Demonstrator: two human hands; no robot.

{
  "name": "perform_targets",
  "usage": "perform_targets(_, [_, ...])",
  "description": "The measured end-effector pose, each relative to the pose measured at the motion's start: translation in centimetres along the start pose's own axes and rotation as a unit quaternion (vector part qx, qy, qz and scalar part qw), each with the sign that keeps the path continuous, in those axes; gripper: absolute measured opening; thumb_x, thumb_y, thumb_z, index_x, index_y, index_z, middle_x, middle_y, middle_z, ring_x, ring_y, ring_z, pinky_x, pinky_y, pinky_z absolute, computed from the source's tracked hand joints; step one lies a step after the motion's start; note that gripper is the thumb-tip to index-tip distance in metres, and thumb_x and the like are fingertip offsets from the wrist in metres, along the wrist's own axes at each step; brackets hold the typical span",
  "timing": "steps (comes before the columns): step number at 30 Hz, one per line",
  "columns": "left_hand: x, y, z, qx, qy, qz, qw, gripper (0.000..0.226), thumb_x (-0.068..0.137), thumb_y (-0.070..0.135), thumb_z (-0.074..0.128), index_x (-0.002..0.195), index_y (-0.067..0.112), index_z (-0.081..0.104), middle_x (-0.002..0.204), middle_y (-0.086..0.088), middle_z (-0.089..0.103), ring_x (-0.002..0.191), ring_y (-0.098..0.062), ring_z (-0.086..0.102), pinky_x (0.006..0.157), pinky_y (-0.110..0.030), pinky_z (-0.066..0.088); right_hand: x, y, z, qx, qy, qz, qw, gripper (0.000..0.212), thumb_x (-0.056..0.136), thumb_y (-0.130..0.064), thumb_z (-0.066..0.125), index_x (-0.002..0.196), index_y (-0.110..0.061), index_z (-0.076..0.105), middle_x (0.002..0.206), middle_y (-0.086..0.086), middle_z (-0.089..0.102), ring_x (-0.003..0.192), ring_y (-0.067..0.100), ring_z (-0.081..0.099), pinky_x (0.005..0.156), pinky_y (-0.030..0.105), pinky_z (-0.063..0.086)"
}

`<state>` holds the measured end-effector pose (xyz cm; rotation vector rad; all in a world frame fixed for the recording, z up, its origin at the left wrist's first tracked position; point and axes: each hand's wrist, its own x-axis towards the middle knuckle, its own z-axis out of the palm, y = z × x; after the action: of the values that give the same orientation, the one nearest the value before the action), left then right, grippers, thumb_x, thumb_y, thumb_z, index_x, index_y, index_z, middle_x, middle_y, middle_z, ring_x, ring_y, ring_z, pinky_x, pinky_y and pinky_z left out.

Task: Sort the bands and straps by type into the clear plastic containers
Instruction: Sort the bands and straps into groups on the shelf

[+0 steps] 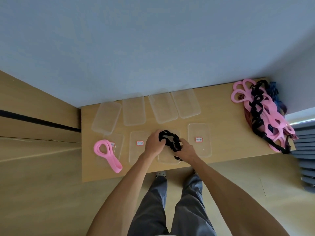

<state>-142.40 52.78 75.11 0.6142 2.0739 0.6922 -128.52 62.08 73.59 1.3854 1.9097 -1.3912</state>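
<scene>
Hands: left hand (154,143) & right hand (185,151) both grip black strap (170,140), bunched over near-row clear container (167,160), centre.

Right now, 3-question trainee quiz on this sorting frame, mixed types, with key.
1. True or false: the pink rubber loop band lies over the leftmost near clear plastic container.
2. What do the left hand and right hand grip together?
3. The unsorted heap of bands and straps sits at the wooden table's: A) left end B) right end

Key: 1 true; 2 the black crinkled elastic strap; 3 B.
</scene>
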Motion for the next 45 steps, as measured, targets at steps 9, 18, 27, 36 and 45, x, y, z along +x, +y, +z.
perform_targets(9, [0.1,2.2,-1.4,0.126,0.027,-0.007,0.992,0.018,0.093,0.013,0.044,0.099,0.014,0.06,0.11,-0.006,0.066,0.106,-0.03,0.06,0.078,-0.037,0.045,-1.8,-2.1,-3.1,-0.154,0.091,-0.016,0.984,0.048,0.088,-0.012,0.053,0.134,-0.026,0.059,0.124,0.008,0.066,0.109,0.03,0.063,0.087,0.035,0.053])
perform_targets(18, [2.3,15.2,1.5,0.137,-0.045,0.155,0.977,0.041,0.097,0.022,0.054,0.137,0.019,0.055,0.133,-0.002,0.062,0.115,-0.02,0.06,0.096,-0.035,0.049,-5.0,-0.4,-15.1,-0.071,0.241,-0.019,0.968,0.039,0.091,-0.017,0.056,0.129,-0.019,0.058,0.129,0.006,0.059,0.111,0.026,0.058,0.087,0.033,0.048])
perform_targets(27, [6.5,28.9,11.3,0.163,-0.062,0.194,0.965,0.042,0.094,0.018,0.055,0.136,0.014,0.058,0.136,-0.007,0.06,0.122,-0.023,0.058,0.1,-0.031,0.045,-3.5,5.8,-30.7,-0.026,0.299,-0.032,0.953,0.017,0.09,-0.009,0.05,0.1,-0.01,0.064,0.099,0.009,0.067,0.093,0.03,0.063,0.077,0.04,0.054])
perform_targets(36, [10.3,36.6,23.8,0.172,-0.103,0.114,0.973,0.019,0.095,0.014,0.051,0.107,0.009,0.065,0.102,-0.008,0.068,0.086,-0.023,0.065,0.067,-0.033,0.051,1.2,14.3,-41.6,-0.051,0.207,-0.019,0.977,0.042,0.092,-0.007,0.053,0.134,-0.012,0.055,0.121,0.01,0.06,0.096,0.022,0.057,0.074,0.025,0.042])
perform_targets(45, [12.8,36.5,28.7,0.167,-0.037,-0.015,0.985,0.017,0.091,0.021,0.058,0.102,0.007,0.06,0.097,-0.008,0.068,0.089,-0.026,0.069,0.072,-0.034,0.055,5.2,16.7,-43.1,-0.041,0.158,-0.053,0.985,0.043,0.089,-0.008,0.06,0.131,-0.011,0.058,0.124,0.011,0.064,0.112,0.025,0.06,0.108,0.039,0.041])
